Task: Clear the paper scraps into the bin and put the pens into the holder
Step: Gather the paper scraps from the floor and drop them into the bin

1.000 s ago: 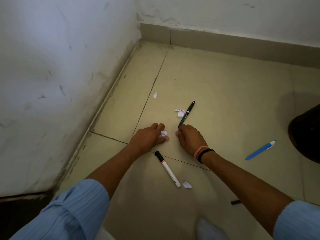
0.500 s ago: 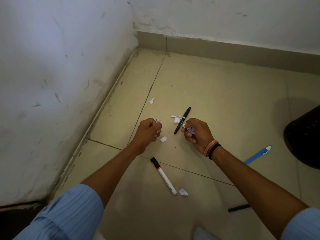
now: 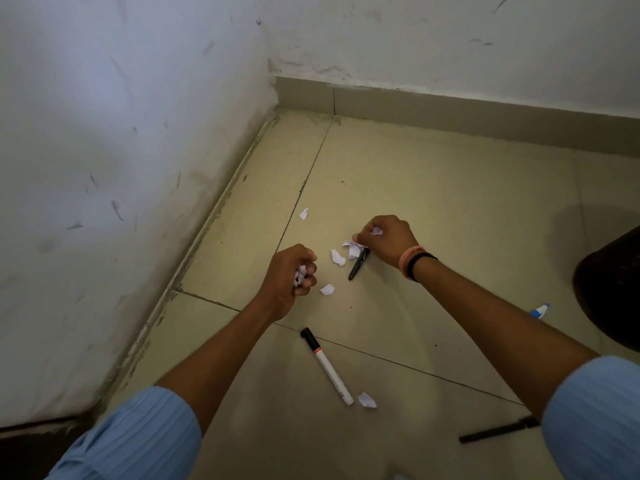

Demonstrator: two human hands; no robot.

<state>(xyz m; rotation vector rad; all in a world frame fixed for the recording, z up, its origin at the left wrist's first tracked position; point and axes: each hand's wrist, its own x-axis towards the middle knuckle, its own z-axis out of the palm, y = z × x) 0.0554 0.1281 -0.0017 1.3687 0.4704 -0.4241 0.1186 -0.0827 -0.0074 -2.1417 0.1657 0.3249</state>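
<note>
My left hand (image 3: pixel 290 276) is closed around crumpled white paper scraps (image 3: pixel 300 274), held just above the floor. My right hand (image 3: pixel 388 239) is fisted on another scrap and its fingertips pinch a torn white piece (image 3: pixel 352 248) lying beside a black pen (image 3: pixel 358 264). Loose scraps lie on the tiles: one between my hands (image 3: pixel 338 257), one lower (image 3: pixel 327 289), one far left (image 3: pixel 303 213), one near a white marker (image 3: pixel 327 365) with a black cap (image 3: pixel 366 400). A blue pen tip (image 3: pixel 540 310) shows behind my right forearm. Another black pen (image 3: pixel 498 432) lies at bottom right.
A dark bin (image 3: pixel 611 289) stands at the right edge. White walls meet in a corner at top left, with a tiled skirting (image 3: pixel 450 109) along the far wall. My light blue sleeves fill both lower corners.
My right hand moved up and right to the torn paper beside the black pen. My left hand stayed closed on its scraps and shifted slightly. The view tilted.
</note>
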